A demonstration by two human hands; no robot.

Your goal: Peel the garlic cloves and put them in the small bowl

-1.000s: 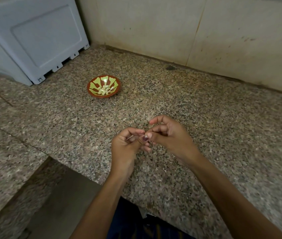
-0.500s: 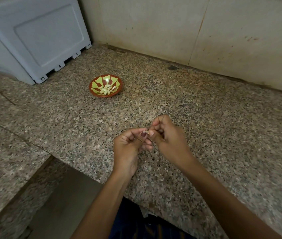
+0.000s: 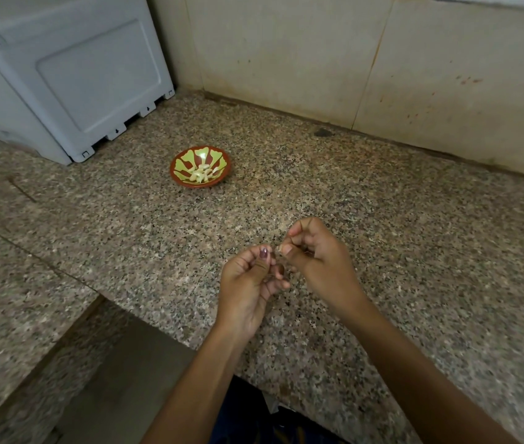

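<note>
Both hands work close together over the granite counter (image 3: 414, 235), at about five o'clock from the bowl (image 3: 200, 167) and well apart from it. The left hand (image 3: 249, 283) has its fingers curled inward, thumb pressed up toward the index fingertip; whatever it pinches is hidden behind the thumb, so I cannot tell if a clove sits there. The right hand (image 3: 318, 261) is also curled, its thumb and forefinger pinching a small pale scrap, likely garlic skin (image 3: 279, 248), right at the gap between the two hands; it is too small to make out clearly. The thumbs nearly touch. The bowl, red-brown with yellow-green petal markings, stands upright on the counter and holds a small heap of pale peeled cloves (image 3: 202, 174) in its middle. At ten o'clock from the bowl, near it but apart, stands a grey-white plastic appliance (image 3: 71, 75) against the corner. A beige tiled wall (image 3: 318, 59) runs along the counter's far edge, with a dark spot (image 3: 322, 133) on the counter at two o'clock from the bowl.
</note>
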